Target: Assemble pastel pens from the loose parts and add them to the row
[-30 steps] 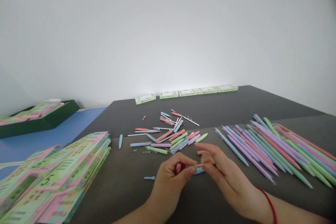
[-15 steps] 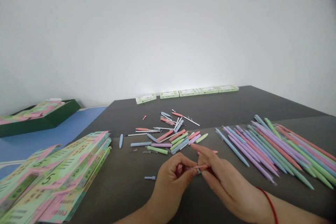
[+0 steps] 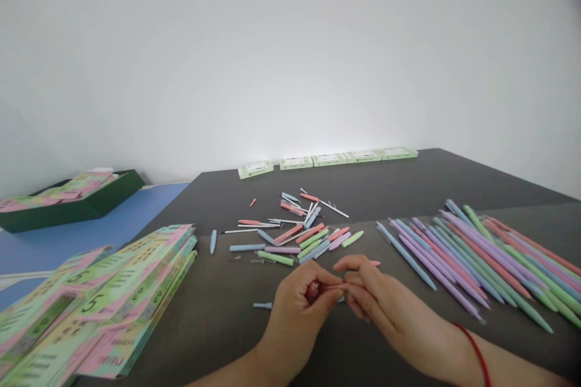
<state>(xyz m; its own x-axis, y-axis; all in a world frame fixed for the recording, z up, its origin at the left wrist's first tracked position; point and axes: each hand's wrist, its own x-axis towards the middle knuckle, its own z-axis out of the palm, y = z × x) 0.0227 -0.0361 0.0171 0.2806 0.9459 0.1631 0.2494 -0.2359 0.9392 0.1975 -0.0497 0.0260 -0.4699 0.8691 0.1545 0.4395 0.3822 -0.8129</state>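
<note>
Over the near part of the dark table, my left hand [image 3: 297, 308] and my right hand [image 3: 390, 308] meet fingertip to fingertip. Both pinch a slim coral pen part [image 3: 344, 286], mostly covered by the fingers. A shiny dark red object [image 3: 312, 291] shows inside the curled left fingers; its kind is unclear. Left of my left hand lies a small blue pen part [image 3: 262, 305]. Beyond the hands spread loose pen parts: coral barrels [image 3: 310, 234], green barrels [image 3: 276, 258], a blue barrel [image 3: 247, 248] and white refills [image 3: 333, 208].
Many pastel pens [image 3: 472, 260] lie side by side on the right. Stacked printed packs [image 3: 118, 296] occupy the left, with a green tray [image 3: 97, 208] of similar packs on a blue surface behind. Several flat pale-green boxes [image 3: 330, 159] line the table's far edge by the wall.
My right fingers have curled in closer around the coral part, the raised forefinger coming down. The view has shifted slightly, so everything on the table sits a little further right.
</note>
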